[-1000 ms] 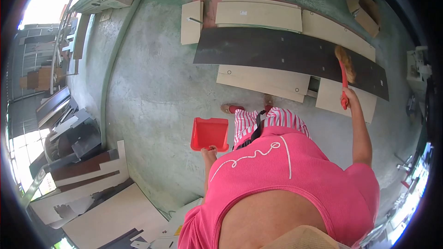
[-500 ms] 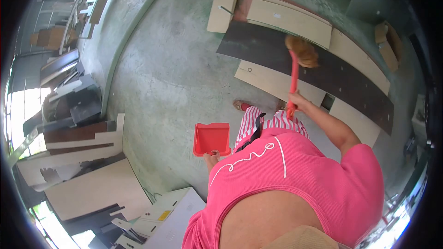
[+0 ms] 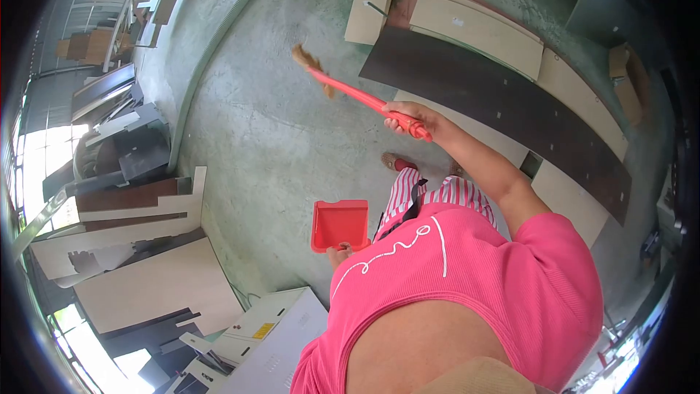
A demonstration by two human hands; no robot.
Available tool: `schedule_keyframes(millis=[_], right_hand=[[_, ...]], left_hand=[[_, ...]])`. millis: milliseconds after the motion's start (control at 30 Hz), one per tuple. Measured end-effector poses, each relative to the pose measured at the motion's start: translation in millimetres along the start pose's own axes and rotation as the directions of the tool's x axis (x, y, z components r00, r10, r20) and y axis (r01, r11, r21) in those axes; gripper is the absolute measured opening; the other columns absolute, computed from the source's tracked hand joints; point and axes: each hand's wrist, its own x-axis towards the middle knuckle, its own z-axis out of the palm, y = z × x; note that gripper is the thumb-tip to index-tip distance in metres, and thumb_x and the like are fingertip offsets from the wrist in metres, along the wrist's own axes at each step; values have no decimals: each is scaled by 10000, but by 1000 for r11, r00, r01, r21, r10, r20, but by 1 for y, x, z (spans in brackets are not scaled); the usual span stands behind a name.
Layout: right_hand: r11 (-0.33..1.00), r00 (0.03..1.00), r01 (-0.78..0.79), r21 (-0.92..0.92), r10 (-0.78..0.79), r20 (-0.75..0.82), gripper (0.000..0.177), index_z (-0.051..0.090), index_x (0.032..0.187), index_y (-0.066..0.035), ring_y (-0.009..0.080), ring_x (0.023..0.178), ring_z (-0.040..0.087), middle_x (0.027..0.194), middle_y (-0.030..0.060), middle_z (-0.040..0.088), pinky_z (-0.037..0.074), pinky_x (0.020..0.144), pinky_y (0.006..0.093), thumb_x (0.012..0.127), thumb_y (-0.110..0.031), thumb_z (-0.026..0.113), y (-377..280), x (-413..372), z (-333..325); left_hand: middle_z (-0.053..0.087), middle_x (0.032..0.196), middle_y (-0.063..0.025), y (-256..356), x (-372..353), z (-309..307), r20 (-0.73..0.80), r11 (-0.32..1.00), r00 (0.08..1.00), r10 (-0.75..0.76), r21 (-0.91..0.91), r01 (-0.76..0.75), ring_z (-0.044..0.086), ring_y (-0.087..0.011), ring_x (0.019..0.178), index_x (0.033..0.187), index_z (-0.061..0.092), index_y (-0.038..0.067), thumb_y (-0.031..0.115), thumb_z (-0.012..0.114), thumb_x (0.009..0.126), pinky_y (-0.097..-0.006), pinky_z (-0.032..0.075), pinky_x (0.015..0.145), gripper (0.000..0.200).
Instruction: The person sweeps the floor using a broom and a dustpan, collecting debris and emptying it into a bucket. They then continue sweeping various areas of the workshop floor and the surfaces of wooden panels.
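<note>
My right hand [image 3: 410,118] is wrapped round the red handle of a short broom [image 3: 357,95], held out in front of my body. Its brown bristles point to the upper left, over the concrete floor. Low on the left, my left hand [image 3: 339,254] grips a red dustpan [image 3: 340,226] by its near edge, partly hidden by my pink top. The pan's open side faces away from me, and its inside shows plain red.
Cream panels [image 3: 474,29] and a long dark board [image 3: 503,120] lie to the right of the broom. Offcut boards [image 3: 160,284] lean and pile at the left. A white metal cabinet [image 3: 292,321] stands at lower left, and a cardboard box [image 3: 625,80] at far right.
My right hand has swung the broom left, from over the dark board to over the concrete floor. The dustpan stays in my left hand at nearly the same spot.
</note>
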Motion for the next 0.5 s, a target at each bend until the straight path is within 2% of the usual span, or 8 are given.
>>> schedule_keyframes(millis=[100, 167, 233, 300, 333, 400, 433, 500], right_hand=[[998, 998, 48, -50, -46, 34, 256, 358, 918, -68, 46, 464, 429, 611, -1, 440, 378, 385, 164, 797, -252, 490, 6, -46, -12], [973, 988, 130, -190, -112, 103, 310, 376, 1013, -62, 37, 461, 409, 601, -9, 425, 363, 381, 156, 803, -263, 485, 13, -88, -22], [942, 979, 202, -269, -203, 23, 413, 358, 1145, -67, 33, 450, 391, 596, -17, 411, 357, 376, 161, 805, -267, 481, 18, -148, -12], [942, 969, 146, -301, -198, -151, 508, 287, 1241, -88, 35, 442, 392, 601, -24, 408, 360, 374, 168, 803, -266, 472, 27, -197, -20], [944, 966, 150, -295, -203, -160, 508, 287, 1241, -88, 35, 442, 392, 601, -24, 408, 360, 374, 168, 803, -266, 472, 34, -218, -22], [931, 881, 205, -301, -310, -358, 544, 245, 1266, -125, 31, 437, 408, 621, -10, 421, 359, 364, 158, 800, -257, 492, 48, -257, -28], [932, 876, 209, -297, -313, -366, 544, 245, 1266, -125, 31, 437, 408, 621, -10, 421, 359, 364, 158, 800, -257, 492, 54, -271, -33], [939, 755, 201, -278, -329, -567, 554, 226, 1273, -159, 41, 429, 420, 606, 0, 427, 365, 353, 171, 797, -257, 491, 66, -294, -45]], left_hand=[[452, 881, -22, -7, -9, 7, 2, 1000, 1000, 0, 21, 0, 397, -149, 706, 899, 418, 93, 144, 452, 658, -258, 426, 566, 249], [462, 799, -43, -9, -20, 28, 29, 997, 999, 21, 67, -23, 417, -148, 631, 877, 410, 84, 204, 438, 700, -256, 424, 512, 216], [460, 783, -49, -12, -13, 43, 11, 997, 1000, -19, 78, 18, 417, -150, 618, 870, 409, 77, 198, 436, 697, -261, 422, 507, 213], [456, 752, -61, -16, 0, 53, -33, 994, 996, -80, 77, 82, 418, -156, 593, 857, 407, 62, 185, 432, 692, -271, 417, 499, 207], [455, 736, -67, -17, 7, 57, -56, 991, 993, -109, 76, 113, 418, -158, 580, 850, 406, 54, 179, 430, 690, -275, 414, 494, 204], [451, 705, -79, -20, 18, 67, -102, 983, 981, -165, 69, 173, 419, -163, 554, 836, 404, 39, 166, 425, 685, -285, 409, 486, 199], [449, 689, -85, -21, 24, 71, -125, 978, 973, -192, 63, 201, 419, -166, 541, 829, 403, 31, 160, 423, 682, -289, 407, 481, 196], [447, 673, -91, -22, 29, 88, -148, 972, 965, -217, 64, 228, 419, -168, 528, 822, 402, 24, 154, 421, 679, -294, 404, 477, 194]])
